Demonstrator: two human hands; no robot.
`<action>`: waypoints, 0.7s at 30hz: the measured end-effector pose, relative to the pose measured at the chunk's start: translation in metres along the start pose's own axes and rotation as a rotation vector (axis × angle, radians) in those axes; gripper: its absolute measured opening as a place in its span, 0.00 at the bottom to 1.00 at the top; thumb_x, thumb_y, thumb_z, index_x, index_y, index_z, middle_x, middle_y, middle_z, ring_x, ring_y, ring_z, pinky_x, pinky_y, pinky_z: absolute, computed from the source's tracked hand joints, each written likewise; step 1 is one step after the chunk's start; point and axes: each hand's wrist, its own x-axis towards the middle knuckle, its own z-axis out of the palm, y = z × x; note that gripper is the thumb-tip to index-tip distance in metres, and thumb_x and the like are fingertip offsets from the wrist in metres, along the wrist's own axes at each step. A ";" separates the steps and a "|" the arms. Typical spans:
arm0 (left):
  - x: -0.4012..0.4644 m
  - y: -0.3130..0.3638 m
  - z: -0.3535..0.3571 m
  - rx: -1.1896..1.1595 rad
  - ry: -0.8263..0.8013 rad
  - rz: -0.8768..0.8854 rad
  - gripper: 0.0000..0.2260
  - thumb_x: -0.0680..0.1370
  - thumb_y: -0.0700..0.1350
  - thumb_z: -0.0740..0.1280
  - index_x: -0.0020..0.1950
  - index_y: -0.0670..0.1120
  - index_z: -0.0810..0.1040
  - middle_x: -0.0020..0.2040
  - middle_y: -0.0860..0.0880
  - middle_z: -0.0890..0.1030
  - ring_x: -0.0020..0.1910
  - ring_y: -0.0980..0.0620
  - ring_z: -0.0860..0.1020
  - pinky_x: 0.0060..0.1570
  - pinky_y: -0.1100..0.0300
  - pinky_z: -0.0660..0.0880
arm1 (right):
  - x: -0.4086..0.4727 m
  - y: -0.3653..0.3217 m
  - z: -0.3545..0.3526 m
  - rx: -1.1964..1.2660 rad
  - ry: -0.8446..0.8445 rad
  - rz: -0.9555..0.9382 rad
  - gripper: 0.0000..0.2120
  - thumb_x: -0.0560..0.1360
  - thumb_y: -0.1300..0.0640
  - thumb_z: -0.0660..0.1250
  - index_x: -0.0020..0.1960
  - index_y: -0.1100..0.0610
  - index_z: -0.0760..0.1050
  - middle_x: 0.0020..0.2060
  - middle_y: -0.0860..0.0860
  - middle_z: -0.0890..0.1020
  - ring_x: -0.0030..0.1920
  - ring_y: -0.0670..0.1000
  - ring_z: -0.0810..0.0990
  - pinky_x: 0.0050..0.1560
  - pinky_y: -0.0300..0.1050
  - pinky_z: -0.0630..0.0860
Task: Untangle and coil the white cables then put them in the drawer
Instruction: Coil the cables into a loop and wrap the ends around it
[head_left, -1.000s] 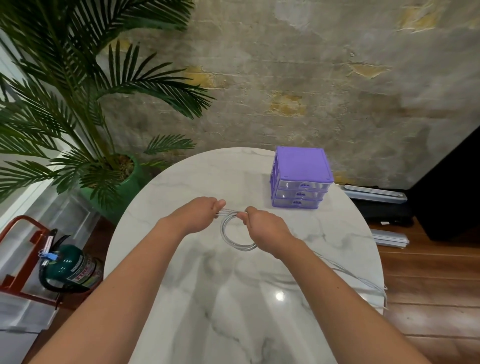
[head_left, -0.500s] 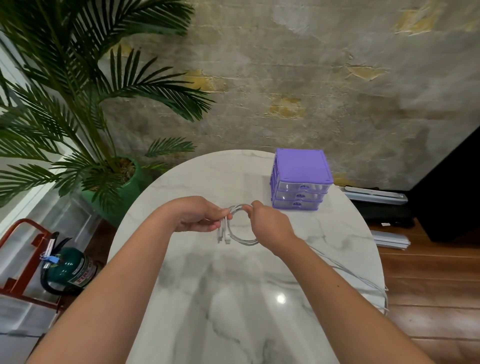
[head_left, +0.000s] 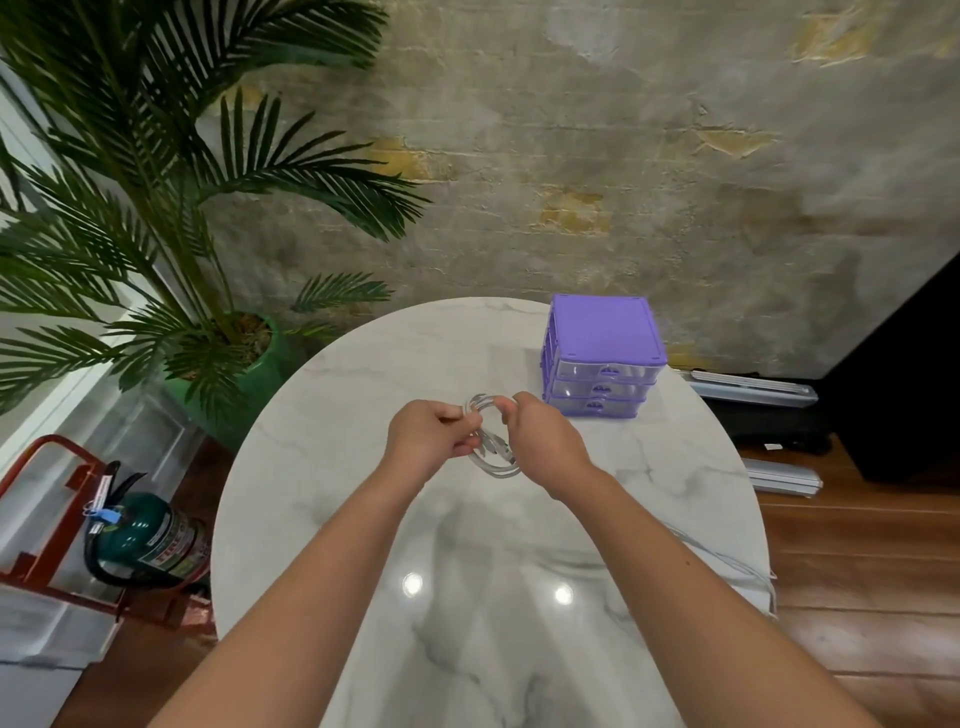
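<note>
A small coil of white cable (head_left: 491, 457) hangs between my two hands above the middle of the round marble table (head_left: 322, 467). My left hand (head_left: 428, 441) pinches its left side, with the plug ends sticking out toward the right. My right hand (head_left: 543, 441) grips the coil's top right. Another white cable (head_left: 737, 564) lies loose along the table's right edge, partly hidden by my right forearm. The purple drawer unit (head_left: 602, 356) stands at the back right of the table, its three clear drawers closed.
A potted palm (head_left: 156, 208) stands left of the table. A green fire extinguisher (head_left: 145, 540) in a red stand lies on the floor at the left. Grey flat items (head_left: 753, 387) rest on the wooden floor at the right, by a rough wall.
The coil has been turned and tightened between my hands; the plug ends that hung down on the left now lie across the loop. My hands have come closer together.
</note>
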 end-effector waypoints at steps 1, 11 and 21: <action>0.000 -0.001 0.003 0.047 0.036 0.024 0.05 0.76 0.40 0.73 0.44 0.39 0.84 0.39 0.42 0.84 0.33 0.54 0.83 0.43 0.64 0.81 | 0.000 0.000 0.000 0.016 0.005 0.002 0.22 0.83 0.44 0.48 0.54 0.59 0.72 0.44 0.55 0.80 0.44 0.58 0.77 0.42 0.47 0.71; 0.007 0.002 -0.004 0.461 0.184 -0.023 0.19 0.65 0.59 0.79 0.37 0.45 0.78 0.29 0.53 0.78 0.28 0.56 0.74 0.29 0.60 0.64 | -0.001 0.005 -0.004 0.224 -0.013 -0.033 0.19 0.82 0.42 0.51 0.47 0.53 0.72 0.38 0.48 0.77 0.42 0.54 0.76 0.45 0.50 0.73; 0.003 -0.006 -0.007 -0.292 -0.341 -0.062 0.07 0.80 0.40 0.60 0.52 0.43 0.78 0.39 0.50 0.82 0.48 0.48 0.81 0.52 0.56 0.72 | 0.000 0.009 -0.012 0.722 -0.149 -0.031 0.17 0.82 0.47 0.58 0.39 0.56 0.71 0.24 0.47 0.67 0.22 0.42 0.62 0.26 0.33 0.60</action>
